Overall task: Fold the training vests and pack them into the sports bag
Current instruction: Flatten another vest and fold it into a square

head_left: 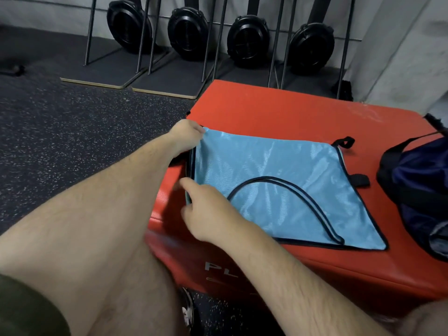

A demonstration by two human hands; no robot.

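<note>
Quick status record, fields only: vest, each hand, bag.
vest: blue vest lies flat on red box
left: left hand pinches the vest's far left corner
right: right hand at the vest's near left edge, grip unclear
bag: navy sports bag on the box, right of the vest
stage: this vest not yet packed

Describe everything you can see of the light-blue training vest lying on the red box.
The training vest is light blue, a shiny mesh-like fabric bound in black trim, with a curved black-edged opening on its upper face. It lies flat, folded in layers, on the red box, its left edge at the box's rim. The left hand pinches its far left corner; the right hand reaches its near left edge, grip unclear. The navy sports bag sits apart to the right.
</note>
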